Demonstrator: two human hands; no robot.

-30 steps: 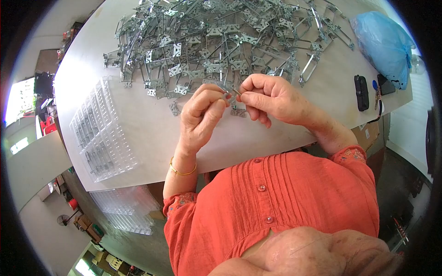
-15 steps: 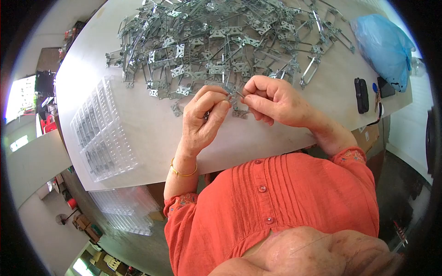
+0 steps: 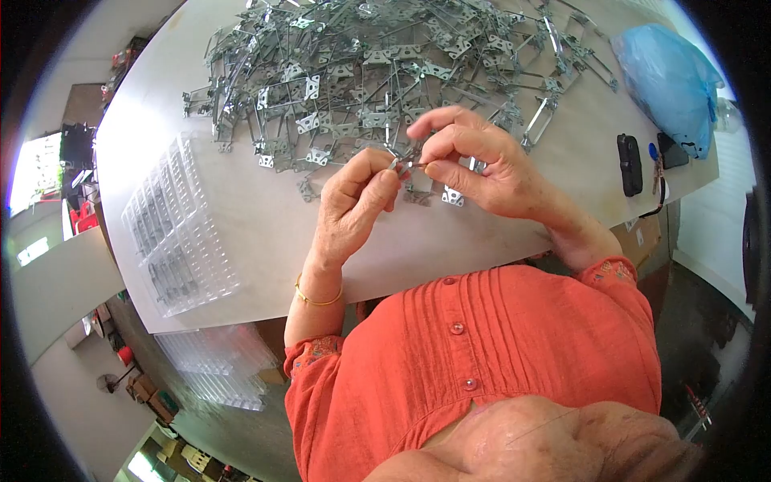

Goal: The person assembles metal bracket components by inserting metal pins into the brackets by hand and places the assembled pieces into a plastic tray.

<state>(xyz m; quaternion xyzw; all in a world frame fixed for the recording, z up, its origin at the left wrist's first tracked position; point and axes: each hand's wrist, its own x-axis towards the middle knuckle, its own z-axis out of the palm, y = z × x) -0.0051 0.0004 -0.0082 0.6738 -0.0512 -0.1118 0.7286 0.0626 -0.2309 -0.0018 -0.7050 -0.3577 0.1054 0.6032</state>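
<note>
My left hand (image 3: 353, 205) pinches a small metal part (image 3: 395, 163) between thumb and forefinger, just below the heap. Facing it, my right hand (image 3: 482, 173) grips a thin metal piece (image 3: 416, 165) between thumb and a finger, with its other fingers partly raised. The two held pieces meet or nearly meet; their exact contact is too small to tell. A perforated metal plate (image 3: 453, 196) shows just under my right hand. Beyond both hands lies a large tangled heap of grey metal brackets and rods (image 3: 353, 88).
Clear plastic trays (image 3: 181, 233) lie on the left of the white table (image 3: 273, 241), with more trays (image 3: 217, 365) below its edge. At the right are a blue plastic bag (image 3: 671, 84), a black case (image 3: 630, 165), a phone (image 3: 673, 150) and keys.
My right hand's fingers have lifted and spread, while its thumb still grips the thin piece. The perforated plate now shows beneath that hand. My left hand has barely moved.
</note>
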